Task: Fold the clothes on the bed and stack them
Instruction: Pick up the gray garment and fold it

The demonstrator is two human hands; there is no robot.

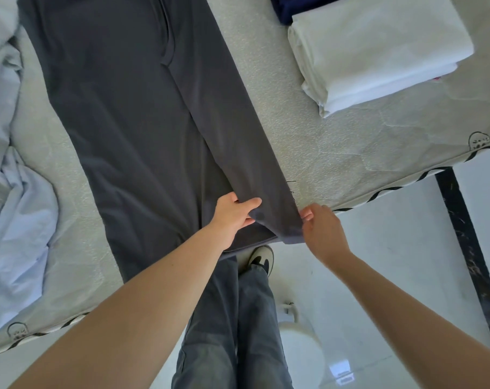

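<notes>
Fabric first: at the far left we have a crumpled pale blue garment (16, 209) heaped on the bed (308, 141), not yet folded. Beside it, spread flat down the middle of the bed, lie the dark grey trousers (131, 113), one leg laid over the other, hems reaching the near edge. We judge them light, limp and a little slippery, so they will sag unless we hold them at both corners of the hem.

Our left hand (236, 213) grips the inner side of the upper leg's hem, thumb over the cloth. Our right hand (321, 228) pinches the outer corner of the same hem, just at the bed's edge.

Further right, well apart from the trousers, sits a folded white garment (378, 51) with a navy piece (285, 9) behind it; that is likely where our stack goes. Nothing lies between the trousers and that pile. Below, our own legs and a shoe (262, 259) stand on the floor (378, 276).
</notes>
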